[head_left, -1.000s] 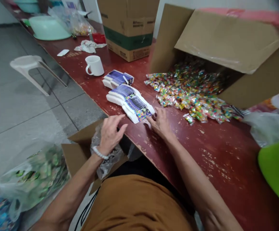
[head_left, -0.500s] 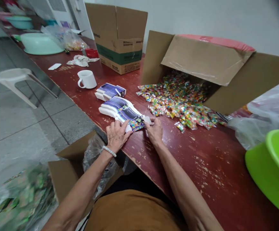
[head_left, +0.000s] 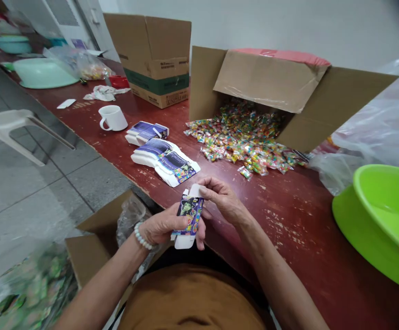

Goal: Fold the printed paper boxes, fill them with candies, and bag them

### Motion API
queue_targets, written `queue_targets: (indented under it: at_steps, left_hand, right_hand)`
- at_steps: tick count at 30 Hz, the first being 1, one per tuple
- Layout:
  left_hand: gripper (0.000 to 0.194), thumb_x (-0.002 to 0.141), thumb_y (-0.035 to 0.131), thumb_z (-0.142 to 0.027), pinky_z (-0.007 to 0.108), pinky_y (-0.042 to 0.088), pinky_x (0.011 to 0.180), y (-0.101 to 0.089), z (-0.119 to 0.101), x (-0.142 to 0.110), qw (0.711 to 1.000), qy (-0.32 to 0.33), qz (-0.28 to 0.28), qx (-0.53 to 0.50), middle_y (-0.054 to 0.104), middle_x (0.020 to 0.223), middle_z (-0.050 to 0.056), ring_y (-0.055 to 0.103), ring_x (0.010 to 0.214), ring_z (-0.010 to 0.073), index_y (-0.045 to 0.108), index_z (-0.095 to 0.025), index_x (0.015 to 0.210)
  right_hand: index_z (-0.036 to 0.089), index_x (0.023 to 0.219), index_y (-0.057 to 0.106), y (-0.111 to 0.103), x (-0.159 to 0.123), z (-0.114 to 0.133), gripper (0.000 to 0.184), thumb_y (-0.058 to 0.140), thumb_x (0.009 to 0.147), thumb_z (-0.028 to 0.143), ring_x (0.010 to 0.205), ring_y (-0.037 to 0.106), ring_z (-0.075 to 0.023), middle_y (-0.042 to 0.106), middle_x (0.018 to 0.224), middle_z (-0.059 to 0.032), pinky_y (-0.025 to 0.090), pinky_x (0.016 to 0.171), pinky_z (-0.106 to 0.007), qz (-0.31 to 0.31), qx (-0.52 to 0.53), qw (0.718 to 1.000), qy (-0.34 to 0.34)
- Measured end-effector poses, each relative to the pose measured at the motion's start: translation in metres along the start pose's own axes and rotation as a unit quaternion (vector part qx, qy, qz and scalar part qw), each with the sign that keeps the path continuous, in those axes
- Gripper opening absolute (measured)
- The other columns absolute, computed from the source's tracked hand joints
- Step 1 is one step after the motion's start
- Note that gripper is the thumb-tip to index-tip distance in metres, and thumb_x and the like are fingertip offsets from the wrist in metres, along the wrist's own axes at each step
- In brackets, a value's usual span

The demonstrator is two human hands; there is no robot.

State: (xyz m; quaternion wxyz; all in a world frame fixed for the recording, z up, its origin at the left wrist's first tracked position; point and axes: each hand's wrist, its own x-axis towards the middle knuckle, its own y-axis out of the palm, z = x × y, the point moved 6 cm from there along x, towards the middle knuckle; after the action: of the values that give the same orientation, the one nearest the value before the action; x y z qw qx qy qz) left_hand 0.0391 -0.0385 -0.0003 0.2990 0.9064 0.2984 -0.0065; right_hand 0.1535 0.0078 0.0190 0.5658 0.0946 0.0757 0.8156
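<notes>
My left hand (head_left: pixel 160 226) is closed around a small flat printed carton (head_left: pixel 188 215), purple with a cartoon figure, held upright over the table's near edge. My right hand (head_left: pixel 221 200) pinches the carton's white top flap. Just beyond lies a fanned stack of the same flat cartons (head_left: pixel 166 161), with a second smaller stack (head_left: pixel 146 132) behind it. A heap of small colourful wrapped candies (head_left: pixel 243 142) spills from a big cardboard box lying on its side (head_left: pixel 271 80).
The red-brown table (head_left: pixel 298 220) carries a white mug (head_left: pixel 112 118), a closed cardboard box (head_left: pixel 154 55), a lime-green basin (head_left: pixel 381 220), clear plastic bags (head_left: pixel 374 133) and a mint basin (head_left: pixel 41 73). An open box with a plastic bag (head_left: pixel 117 224) stands below the edge; a white stool (head_left: pixel 10 121) stands left.
Both hands lifted one flat carton off the fanned stack and drew it back toward me; the view tilted up and right, showing more of the green basin.
</notes>
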Motion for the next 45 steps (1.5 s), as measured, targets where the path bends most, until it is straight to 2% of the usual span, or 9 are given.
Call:
queue_targets:
  at_steps: [8,12,18,23,26,31,36,40,45]
  left_hand:
    - [0.028,0.071,0.081,-0.036,0.027,0.052,0.059,0.002,-0.003,0.002,0.987,0.032,-0.135,0.081,0.07,0.067,0.006,0.067,0.056,0.0177,0.067,-0.013,0.079]
    - [0.028,0.076,0.077,-0.038,0.028,0.053,0.055,-0.009,-0.001,0.006,0.968,0.056,-0.228,0.085,0.069,0.068,0.004,0.064,0.053,0.0155,0.067,-0.014,0.085]
    - [0.032,0.072,0.081,-0.031,0.021,0.051,0.065,-0.01,-0.007,0.008,0.932,0.117,-0.299,0.17,0.07,0.085,0.003,0.065,0.076,0.0145,0.065,-0.015,0.094]
    - [0.062,0.068,0.082,-0.026,0.024,0.056,0.067,-0.006,-0.015,-0.004,0.879,0.218,-0.4,0.145,0.071,0.095,0.001,0.069,0.074,0.014,0.049,-0.024,0.12]
    - [0.06,0.071,0.08,-0.025,0.026,0.057,0.073,-0.006,-0.015,-0.007,0.866,0.235,-0.405,0.175,0.072,0.104,0.004,0.07,0.082,0.0163,0.053,-0.026,0.124]
    - [0.034,0.077,0.076,-0.034,0.025,0.055,0.066,-0.012,-0.016,-0.006,0.875,0.196,-0.395,0.201,0.072,0.088,0.002,0.067,0.073,0.0159,0.065,-0.02,0.106]
    - [0.023,0.082,0.071,-0.038,0.022,0.051,0.062,-0.015,-0.017,-0.004,0.877,0.172,-0.386,0.227,0.069,0.079,0.001,0.063,0.07,0.014,0.066,-0.019,0.094]
    - [0.02,0.084,0.07,-0.037,0.021,0.05,0.066,-0.016,-0.015,-0.001,0.875,0.171,-0.367,0.264,0.069,0.081,0.002,0.062,0.074,0.0132,0.067,-0.018,0.088]
    - [0.038,0.077,0.078,-0.036,0.02,0.051,0.062,-0.019,-0.008,-0.001,0.903,0.196,-0.364,0.117,0.068,0.079,-0.003,0.064,0.068,0.0111,0.054,-0.022,0.104]
  right_hand:
    - [0.025,0.11,0.063,-0.001,-0.02,0.004,0.042,0.077,0.075,0.044,0.08,0.064,-0.0158,0.07,0.094,-0.0018,0.053,0.071,-0.028,-0.009,0.027,1.0,-0.006]
    - [0.022,0.105,0.065,0.007,-0.03,-0.014,0.036,0.073,0.079,0.045,0.053,0.058,-0.0131,0.065,0.07,0.0013,0.049,0.052,-0.026,0.022,0.041,0.997,0.067]
    - [0.017,0.081,0.068,-0.014,-0.029,-0.02,0.024,0.068,0.08,0.041,0.059,0.059,-0.0127,0.069,0.075,-0.0014,0.048,0.058,-0.025,-0.157,-0.069,0.985,0.018]
    - [0.021,0.109,0.062,-0.021,-0.031,-0.018,0.034,0.07,0.08,0.037,0.067,0.061,-0.0141,0.068,0.079,0.0012,0.049,0.063,-0.025,-0.195,-0.094,0.976,0.003]
    - [0.026,0.117,0.055,-0.018,-0.034,-0.02,0.04,0.07,0.081,0.037,0.068,0.061,-0.0141,0.066,0.08,0.003,0.049,0.063,-0.025,-0.197,-0.059,0.979,-0.012]
    - [0.022,0.091,0.065,-0.014,-0.033,-0.022,0.018,0.068,0.083,0.038,0.071,0.059,-0.0134,0.066,0.08,0.0014,0.046,0.068,-0.025,-0.158,-0.038,0.986,-0.034]
    - [0.018,0.066,0.063,-0.026,-0.025,-0.024,0.027,0.077,0.072,0.04,0.061,0.053,-0.0114,0.061,0.065,0.0023,0.042,0.062,-0.025,-0.158,-0.026,0.987,0.018]
    - [0.019,0.083,0.067,-0.027,-0.019,-0.022,0.034,0.086,0.06,0.035,0.058,0.054,-0.0114,0.063,0.066,0.0038,0.044,0.058,-0.025,-0.125,0.028,0.99,0.058]
    - [0.017,0.075,0.07,-0.022,-0.02,-0.019,0.024,0.08,0.071,0.039,0.066,0.06,-0.0131,0.07,0.074,-0.0013,0.048,0.066,-0.027,-0.102,-0.029,0.994,0.004]
